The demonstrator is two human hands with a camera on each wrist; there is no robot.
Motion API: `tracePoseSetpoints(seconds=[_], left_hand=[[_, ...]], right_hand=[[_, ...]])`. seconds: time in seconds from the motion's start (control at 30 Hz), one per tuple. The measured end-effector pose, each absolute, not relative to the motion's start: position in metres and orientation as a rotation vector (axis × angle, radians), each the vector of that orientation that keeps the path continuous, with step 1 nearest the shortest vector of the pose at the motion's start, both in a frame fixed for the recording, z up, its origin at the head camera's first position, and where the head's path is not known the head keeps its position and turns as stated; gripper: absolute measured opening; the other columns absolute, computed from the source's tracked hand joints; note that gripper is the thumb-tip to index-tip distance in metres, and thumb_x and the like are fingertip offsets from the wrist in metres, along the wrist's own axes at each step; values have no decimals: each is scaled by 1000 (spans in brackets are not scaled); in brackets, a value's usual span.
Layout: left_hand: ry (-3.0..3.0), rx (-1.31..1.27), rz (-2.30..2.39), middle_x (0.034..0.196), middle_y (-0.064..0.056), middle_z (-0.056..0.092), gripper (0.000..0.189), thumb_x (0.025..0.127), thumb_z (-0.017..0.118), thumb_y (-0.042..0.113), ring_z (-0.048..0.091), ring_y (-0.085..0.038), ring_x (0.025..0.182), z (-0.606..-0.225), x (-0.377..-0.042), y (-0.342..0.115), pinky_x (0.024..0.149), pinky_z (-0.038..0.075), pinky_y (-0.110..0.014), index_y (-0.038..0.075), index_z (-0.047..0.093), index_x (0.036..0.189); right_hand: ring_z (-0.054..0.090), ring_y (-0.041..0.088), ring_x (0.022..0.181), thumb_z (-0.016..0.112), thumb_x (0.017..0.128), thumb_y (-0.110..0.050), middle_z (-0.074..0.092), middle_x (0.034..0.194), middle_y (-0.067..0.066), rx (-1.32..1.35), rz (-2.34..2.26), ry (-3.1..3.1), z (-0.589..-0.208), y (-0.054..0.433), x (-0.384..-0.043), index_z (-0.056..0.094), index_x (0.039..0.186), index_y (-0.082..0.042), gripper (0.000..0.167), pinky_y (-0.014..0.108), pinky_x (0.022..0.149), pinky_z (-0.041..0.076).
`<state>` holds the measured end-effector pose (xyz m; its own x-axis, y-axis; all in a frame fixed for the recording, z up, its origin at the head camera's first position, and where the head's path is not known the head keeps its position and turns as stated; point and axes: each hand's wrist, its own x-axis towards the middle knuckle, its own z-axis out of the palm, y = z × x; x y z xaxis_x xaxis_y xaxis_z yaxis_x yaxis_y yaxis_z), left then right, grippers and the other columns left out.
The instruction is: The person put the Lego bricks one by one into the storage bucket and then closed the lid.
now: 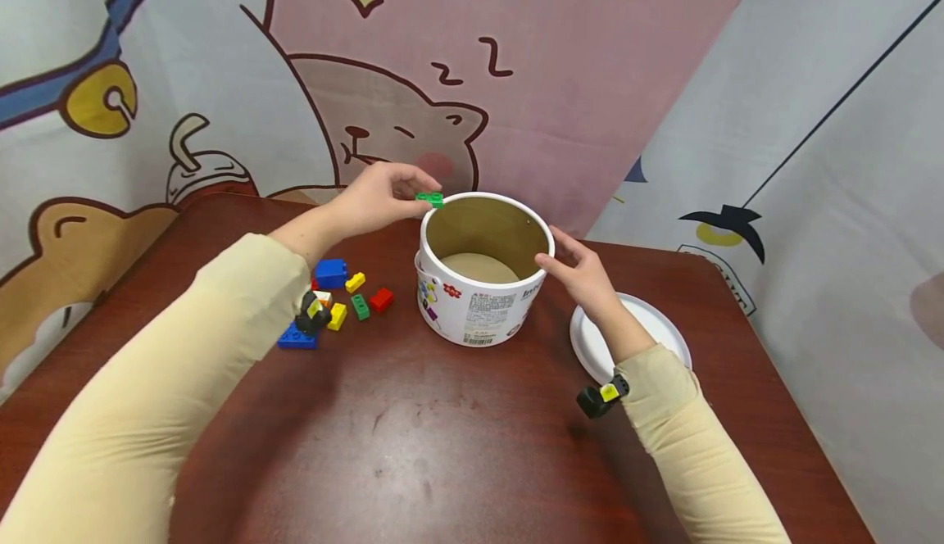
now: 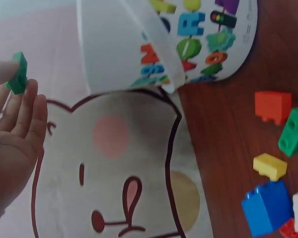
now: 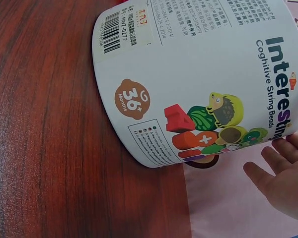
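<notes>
My left hand (image 1: 383, 196) pinches a green toy building brick (image 1: 430, 199) between thumb and fingers, at the left rim of a white bucket (image 1: 483, 315). In the left wrist view, the green brick (image 2: 20, 74) stands up from the fingertips, with the other fingers loosely bent. The bucket is upright, and its visible floor is bare. At its right rim is my right hand (image 1: 586, 278), fingers spread and touching the side. In the right wrist view, the right hand (image 3: 288, 173) has fairly straight fingers against the printed wall (image 3: 213, 64).
Left of the bucket lie loose bricks: blue (image 1: 331, 273), yellow (image 1: 356, 283), green (image 1: 360, 307), red (image 1: 381, 300) and several others, partly behind the left wrist camera. A round white lid (image 1: 664, 327) lies under the right forearm. A printed cloth (image 1: 590, 52) hangs behind the table.
</notes>
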<state>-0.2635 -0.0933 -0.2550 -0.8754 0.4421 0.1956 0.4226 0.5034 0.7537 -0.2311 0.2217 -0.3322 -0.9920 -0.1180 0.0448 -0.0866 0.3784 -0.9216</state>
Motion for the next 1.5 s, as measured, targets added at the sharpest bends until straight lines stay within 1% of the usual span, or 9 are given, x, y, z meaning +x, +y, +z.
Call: tracePoseSetpoints(seconds=[0.33,0.47,0.6,0.77,0.93,1.0,1.23,1.37,1.5], left_hand=[[2676,908,1233,100,-9,70,21,85,68,14,64,-21,93,-274,-267,-62,86,51,-33,5,68,104],[2665,906,1201,104,-10,70,23,84,68,15,65,-21,97,-276,-266,-57,89,50,-32,5,67,105],[2672,899,1225,108,-11,68,24,84,68,14,64,-22,99,-273,-264,-61,90,50,-35,5,67,106],[2694,823,1324,105,-12,68,25,85,68,16,62,-23,96,-272,-265,-84,89,49,-37,4,66,106],[2775,689,1334,103,-13,67,26,85,68,19,60,-23,93,-283,-271,-121,85,48,-36,6,66,108],[2799,610,1321,104,-13,66,27,86,68,21,59,-23,94,-291,-273,-137,84,47,-36,6,65,109],[2807,347,1306,113,-17,63,39,88,64,32,57,-27,103,-331,-271,-185,89,47,-41,5,60,116],[2797,281,1279,119,-20,60,47,88,64,35,54,-32,108,-353,-267,-202,90,47,-46,4,57,122],[2777,221,1236,125,-21,56,53,88,63,37,51,-33,111,-370,-265,-213,92,46,-48,3,52,127]], right_hand=[[37,28,135,60,90,-17,36,148,14,-181,-1744,2569,-335,219,-232,35,144,-8,61,43,109,32],[39,29,134,60,90,-17,37,148,14,-185,-1749,2570,-336,218,-233,35,144,-8,61,43,109,33],[38,29,134,60,90,-17,36,148,14,-191,-1750,2568,-335,218,-233,35,144,-8,61,44,109,33],[38,29,134,60,90,-18,36,149,14,-199,-1738,2580,-332,218,-232,34,145,-8,61,44,109,33],[40,30,133,60,90,-18,37,148,15,-193,-1726,2597,-332,219,-232,34,145,-8,61,44,108,33],[40,30,133,60,90,-17,38,147,15,-191,-1727,2601,-332,220,-232,34,145,-7,61,43,108,33],[39,29,133,60,90,-16,38,147,15,-190,-1731,2595,-334,221,-231,34,145,-7,61,43,109,33],[39,30,134,59,91,-15,38,146,17,-203,-1758,2579,-335,222,-232,34,144,-6,60,43,109,32],[38,30,134,58,91,-15,38,147,17,-205,-1770,2566,-335,222,-232,33,145,-6,60,43,110,31]])
